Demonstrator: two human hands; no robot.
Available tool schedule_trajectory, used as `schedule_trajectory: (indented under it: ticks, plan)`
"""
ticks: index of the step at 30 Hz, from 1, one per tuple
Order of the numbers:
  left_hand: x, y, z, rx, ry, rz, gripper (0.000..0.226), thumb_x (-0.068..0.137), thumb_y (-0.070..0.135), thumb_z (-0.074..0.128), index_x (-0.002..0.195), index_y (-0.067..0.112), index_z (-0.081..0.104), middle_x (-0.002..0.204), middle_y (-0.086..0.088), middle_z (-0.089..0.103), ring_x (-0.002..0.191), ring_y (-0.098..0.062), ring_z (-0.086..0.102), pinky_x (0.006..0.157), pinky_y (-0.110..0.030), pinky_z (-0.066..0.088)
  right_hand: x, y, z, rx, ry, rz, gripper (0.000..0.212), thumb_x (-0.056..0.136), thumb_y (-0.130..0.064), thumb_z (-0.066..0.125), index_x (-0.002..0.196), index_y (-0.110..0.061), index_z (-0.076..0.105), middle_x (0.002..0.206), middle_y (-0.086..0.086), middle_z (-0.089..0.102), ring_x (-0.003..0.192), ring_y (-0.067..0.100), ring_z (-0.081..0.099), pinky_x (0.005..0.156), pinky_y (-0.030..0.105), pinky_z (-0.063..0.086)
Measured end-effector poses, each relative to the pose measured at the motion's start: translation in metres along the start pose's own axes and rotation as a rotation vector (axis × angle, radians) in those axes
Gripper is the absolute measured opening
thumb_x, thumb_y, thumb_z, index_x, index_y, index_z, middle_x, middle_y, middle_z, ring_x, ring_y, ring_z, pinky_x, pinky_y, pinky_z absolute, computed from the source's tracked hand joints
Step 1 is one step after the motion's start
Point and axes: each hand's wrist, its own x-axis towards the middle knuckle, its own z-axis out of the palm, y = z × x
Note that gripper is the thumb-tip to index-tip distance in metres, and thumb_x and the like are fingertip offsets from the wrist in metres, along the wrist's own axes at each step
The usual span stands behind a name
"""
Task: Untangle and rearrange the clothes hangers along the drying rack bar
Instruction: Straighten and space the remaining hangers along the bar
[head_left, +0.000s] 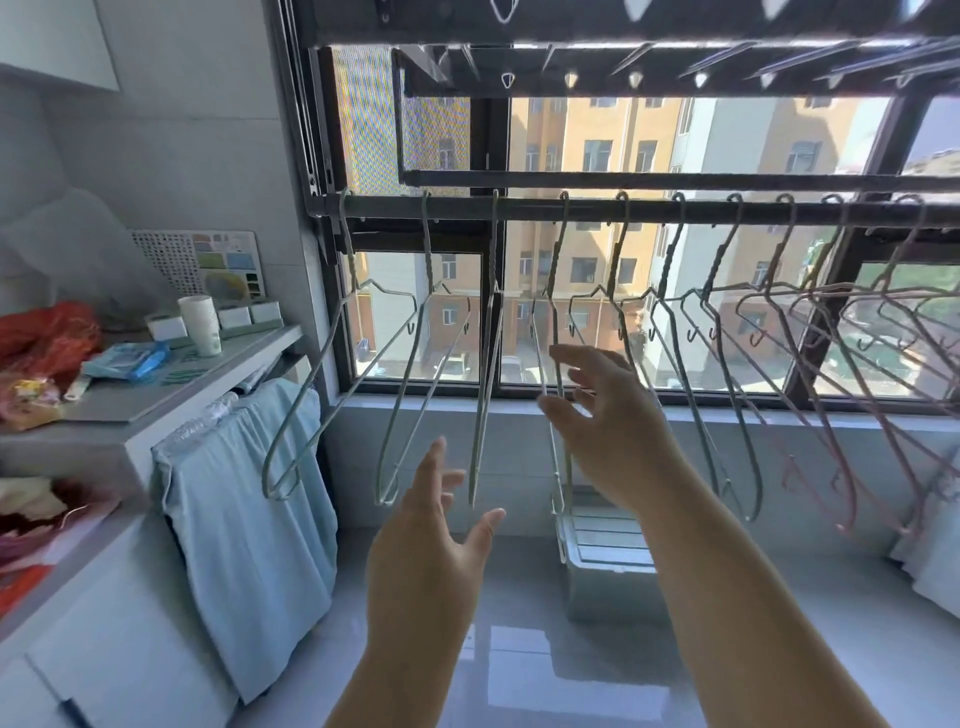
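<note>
A row of wire hangers hooks over the drying rack bar (530, 208), spaced along it: green hangers (428, 249) under its left and middle stretch, pink hangers (898, 249) under its right end. Below the bar's middle, the right hand (608, 421) reaches up with fingers spread beside a narrow-turned green hanger; contact cannot be told. Lower still, the left hand (431, 545) is raised with fingers spread, holding nothing. A blue cloth (249, 493) hangs well below the bar's left end.
</note>
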Motion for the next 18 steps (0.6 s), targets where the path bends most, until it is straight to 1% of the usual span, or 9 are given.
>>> schedule_trajectory:
  ticks: [1,3,5,7,8,11,13,15,18]
  plan:
    - [0.0,0.002,-0.001,0.009,0.039,0.033,0.079,0.066,0.03,0.077,0.133,0.019,0.038,0.102,0.007,0.061,0.087,-0.013,0.056,0.075,-0.027,0.047,0.002,0.003,-0.005,0.008,0.019,0.024,0.05,0.089,-0.02,0.056,0.136,-0.024,0.039,0.138,-0.002,0.041,0.127,0.016,0.043,0.11,0.037,0.034]
    - [-0.002,0.009,0.0,-0.046,0.088,0.094,0.072,0.067,0.03,0.075,0.129,0.022,0.04,0.101,0.009,0.055,0.087,-0.006,0.049,0.076,-0.022,0.043,0.005,0.008,-0.009,0.031,-0.002,0.101,0.054,0.09,-0.019,0.055,0.139,-0.024,0.033,0.141,0.001,0.041,0.127,0.018,0.042,0.108,0.038,0.035]
    - [-0.005,0.023,0.005,-0.131,0.019,0.127,0.056,0.072,0.034,0.068,0.122,0.028,0.045,0.098,0.013,0.055,0.085,0.001,0.05,0.072,-0.011,0.043,0.006,0.012,-0.005,0.094,-0.068,0.176,0.058,0.09,-0.018,0.055,0.141,-0.022,0.028,0.14,0.005,0.042,0.123,0.02,0.046,0.099,0.033,0.041]
    - [-0.006,0.033,0.015,-0.179,-0.112,0.099,0.05,0.074,0.034,0.066,0.121,0.027,0.051,0.101,0.014,0.057,0.081,0.005,0.053,0.072,-0.003,0.041,0.006,0.014,0.002,0.186,-0.138,0.238,0.059,0.089,-0.014,0.056,0.141,-0.02,0.027,0.135,0.008,0.046,0.103,0.016,0.054,0.081,0.024,0.048]
    - [-0.006,0.035,0.021,-0.181,-0.179,0.073,0.05,0.075,0.032,0.067,0.122,0.026,0.052,0.104,0.013,0.058,0.081,0.005,0.055,0.073,-0.002,0.041,0.006,0.015,0.006,0.241,-0.153,0.263,0.06,0.089,-0.009,0.056,0.141,-0.019,0.027,0.133,0.009,0.047,0.093,0.012,0.055,0.076,0.024,0.051]
    - [-0.005,0.037,0.034,-0.156,-0.257,0.066,0.041,0.077,0.027,0.068,0.116,0.024,0.058,0.106,0.012,0.063,0.086,0.001,0.059,0.074,0.002,0.037,0.007,0.021,0.013,0.409,-0.126,0.323,0.066,0.087,0.006,0.05,0.143,-0.019,0.025,0.125,0.006,0.049,0.083,0.01,0.057,0.084,0.03,0.054]
    - [-0.004,0.037,0.038,-0.134,-0.242,0.082,0.032,0.079,0.026,0.067,0.11,0.027,0.062,0.101,0.015,0.066,0.079,0.006,0.057,0.071,0.006,0.036,0.008,0.024,0.015,0.486,-0.103,0.333,0.067,0.088,0.01,0.046,0.144,-0.018,0.023,0.118,0.0,0.05,0.085,0.011,0.059,0.08,0.026,0.055]
    - [-0.003,0.036,0.041,-0.115,-0.226,0.111,0.026,0.08,0.024,0.067,0.105,0.03,0.064,0.094,0.016,0.069,0.076,0.006,0.059,0.073,0.002,0.04,0.008,0.025,0.016,0.533,-0.087,0.335,0.065,0.089,0.011,0.042,0.144,-0.018,0.022,0.122,0.001,0.049,0.089,0.01,0.06,0.073,0.019,0.056]
    - [-0.001,0.033,0.046,-0.139,-0.204,0.111,0.018,0.079,0.018,0.068,0.094,0.028,0.067,0.082,0.015,0.071,0.072,0.003,0.064,0.071,-0.011,0.05,0.008,0.026,0.015,0.583,-0.086,0.338,0.065,0.089,0.013,0.04,0.144,-0.016,0.023,0.126,0.004,0.047,0.094,0.013,0.06,0.071,0.017,0.056]
